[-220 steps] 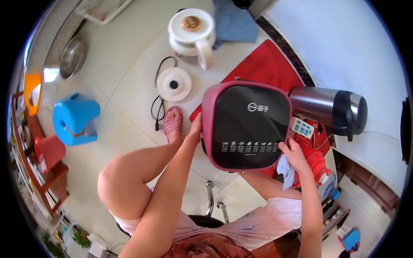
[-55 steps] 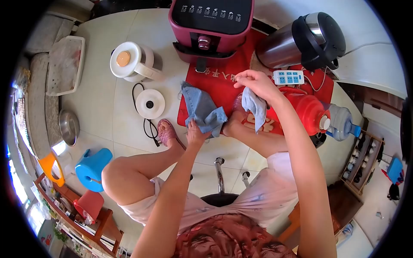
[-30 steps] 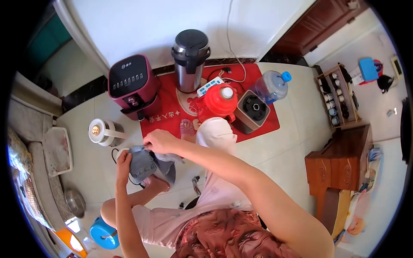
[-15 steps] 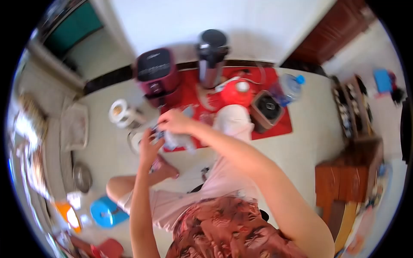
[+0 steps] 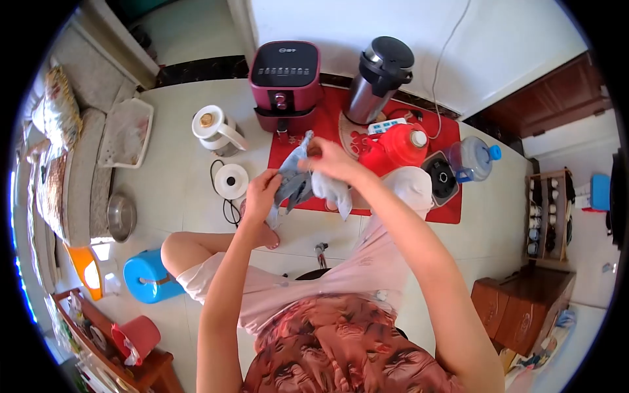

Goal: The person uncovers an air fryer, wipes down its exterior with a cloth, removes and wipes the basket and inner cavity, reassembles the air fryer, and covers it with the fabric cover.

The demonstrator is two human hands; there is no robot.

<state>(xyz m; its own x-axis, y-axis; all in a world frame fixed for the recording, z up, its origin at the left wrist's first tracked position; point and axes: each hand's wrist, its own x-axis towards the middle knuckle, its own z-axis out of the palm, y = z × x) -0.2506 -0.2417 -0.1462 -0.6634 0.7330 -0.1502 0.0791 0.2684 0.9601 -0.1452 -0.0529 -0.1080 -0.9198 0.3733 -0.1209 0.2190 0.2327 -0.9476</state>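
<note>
Both hands are raised in front of my knees, close together. My left hand [image 5: 262,191] is closed on the left edge of a blue denim cloth [image 5: 295,183]. My right hand [image 5: 329,159] pinches the upper right part of the same cloth. A paler cloth [image 5: 333,190] hangs under my right hand. Just beyond the hands, a maroon air fryer [image 5: 285,85] stands at the back edge of a red mat [image 5: 432,216]. To the left, a glass kettle with a white lid [image 5: 216,131] stands near its round white base [image 5: 231,181].
On the mat are a steel thermos [image 5: 373,85], a power strip [image 5: 387,126], a red jug [image 5: 396,145] and a black-topped appliance base [image 5: 441,178]. A water bottle [image 5: 473,159] stands at its right edge. A blue stool [image 5: 154,275] and steel bowl [image 5: 121,216] are left.
The air fryer, held earlier, now stands on the floor by the wall. Both hands took up the denim cloth from the mat and have moved with it. The view has shifted too.
</note>
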